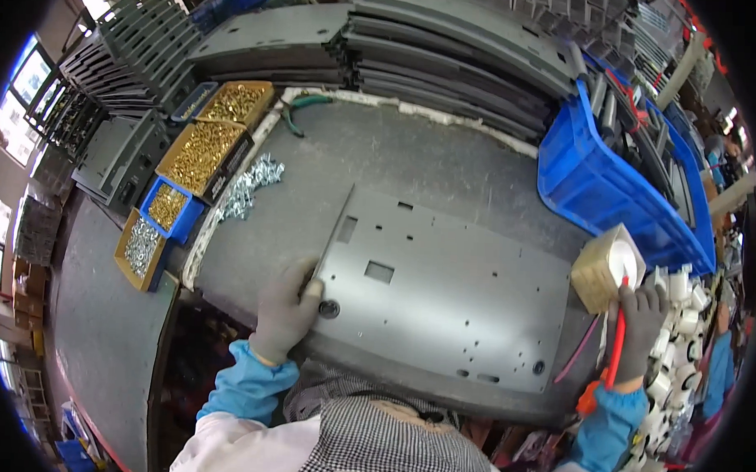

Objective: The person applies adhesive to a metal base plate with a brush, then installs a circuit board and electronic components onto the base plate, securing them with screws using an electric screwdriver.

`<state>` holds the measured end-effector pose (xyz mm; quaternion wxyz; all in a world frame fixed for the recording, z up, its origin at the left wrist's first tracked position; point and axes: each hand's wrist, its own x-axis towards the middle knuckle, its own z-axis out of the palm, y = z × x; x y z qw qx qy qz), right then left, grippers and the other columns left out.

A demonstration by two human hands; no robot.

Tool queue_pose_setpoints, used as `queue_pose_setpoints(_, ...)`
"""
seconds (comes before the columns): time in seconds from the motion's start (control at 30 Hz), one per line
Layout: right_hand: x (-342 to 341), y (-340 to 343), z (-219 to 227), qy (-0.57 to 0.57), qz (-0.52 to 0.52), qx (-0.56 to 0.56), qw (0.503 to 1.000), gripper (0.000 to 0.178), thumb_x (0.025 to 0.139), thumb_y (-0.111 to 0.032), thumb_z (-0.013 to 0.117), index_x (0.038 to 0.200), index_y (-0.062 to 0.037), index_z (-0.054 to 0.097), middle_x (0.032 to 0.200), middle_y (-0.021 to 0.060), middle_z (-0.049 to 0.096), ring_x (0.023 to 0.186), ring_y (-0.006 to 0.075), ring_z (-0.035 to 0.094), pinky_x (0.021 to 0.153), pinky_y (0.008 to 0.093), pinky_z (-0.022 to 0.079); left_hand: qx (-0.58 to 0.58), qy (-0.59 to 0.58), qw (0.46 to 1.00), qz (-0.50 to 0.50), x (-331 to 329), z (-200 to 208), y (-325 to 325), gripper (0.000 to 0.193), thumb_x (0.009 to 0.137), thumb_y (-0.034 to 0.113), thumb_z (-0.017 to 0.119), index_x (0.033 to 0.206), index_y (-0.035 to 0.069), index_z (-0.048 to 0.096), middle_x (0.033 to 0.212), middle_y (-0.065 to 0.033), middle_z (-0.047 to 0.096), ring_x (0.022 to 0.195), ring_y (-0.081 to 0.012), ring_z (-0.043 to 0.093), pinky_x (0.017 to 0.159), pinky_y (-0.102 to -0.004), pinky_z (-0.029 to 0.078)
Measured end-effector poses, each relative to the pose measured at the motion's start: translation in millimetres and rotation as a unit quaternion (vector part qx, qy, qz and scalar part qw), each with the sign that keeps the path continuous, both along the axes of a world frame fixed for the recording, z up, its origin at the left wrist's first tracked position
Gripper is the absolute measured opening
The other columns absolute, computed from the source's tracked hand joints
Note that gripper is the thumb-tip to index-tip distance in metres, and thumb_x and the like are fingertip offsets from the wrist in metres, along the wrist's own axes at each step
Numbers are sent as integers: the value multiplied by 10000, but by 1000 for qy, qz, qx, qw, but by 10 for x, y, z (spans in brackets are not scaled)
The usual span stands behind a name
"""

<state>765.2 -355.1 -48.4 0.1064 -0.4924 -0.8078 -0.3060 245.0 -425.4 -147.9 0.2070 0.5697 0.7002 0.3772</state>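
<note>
A flat grey metal panel point(443, 280) with several holes and slots lies on the bench in front of me. My left hand point(284, 314), in a grey glove, grips the panel's left edge, near a round black part point(330, 309) set in it. To the right stands a squarish, yellowish container point(591, 273) with white stuff point(620, 254) inside. My right hand point(639, 328), gloved too, is closed round a red stick-like tool point(616, 348). The tool's upper end reaches into the container's mouth; its tip is hidden there.
Boxes of brass-coloured screws point(199, 156) line the left, near loose silvery screws point(251, 186) and green-handled pliers point(297, 108). Grey panels point(459, 68) are stacked at the back. A blue crate point(600, 181) of dark parts stands right, above white cylindrical parts point(687, 326).
</note>
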Motion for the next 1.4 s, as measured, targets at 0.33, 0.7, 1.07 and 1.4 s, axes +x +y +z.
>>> queue_pose_setpoints(0.33, -969, -666, 305, 519, 12, -42, 854, 351, 922, 27, 605, 1269, 59, 639, 1314, 191, 639, 1133, 276, 661, 1002, 403, 525, 6, -64, 998, -17, -76, -26, -46, 410, 921, 104, 649, 1318, 4, 624, 1095, -207, 712, 942, -299, 720, 835, -378, 559)
queue_pose_setpoints(0.7, -2454, -537, -115, 539, 107, -341, 763, 145, 801, -89, 784, 883, -18, 687, 806, 54, 636, 751, 170, 581, 780, 341, 489, 60, 46, 996, -42, -111, -192, -152, 414, 941, 75, 612, 1344, -19, 605, 1077, -169, 700, 872, -215, 677, 793, -337, 549)
queue_pose_setpoints(1.07, -2860, -496, -187, 517, 128, -352, 770, 135, 795, -125, 802, 804, -41, 698, 754, 66, 661, 760, 218, 601, 699, 358, 479, 50, 35, 997, -40, -116, -177, -145, 407, 936, 115, 638, 1329, 12, 618, 1092, -218, 703, 912, -326, 732, 781, -398, 581)
queue_pose_setpoints(1.4, -2499, -581, -151, 437, 51, -288, 850, 75, 812, -109, 775, 809, -70, 711, 768, 50, 678, 781, 226, 609, 713, 366, 491, 46, 17, 998, -41, -102, -173, -141, 388, 940, 101, 619, 1315, -2, 620, 1089, -204, 700, 918, -301, 722, 791, -389, 574)
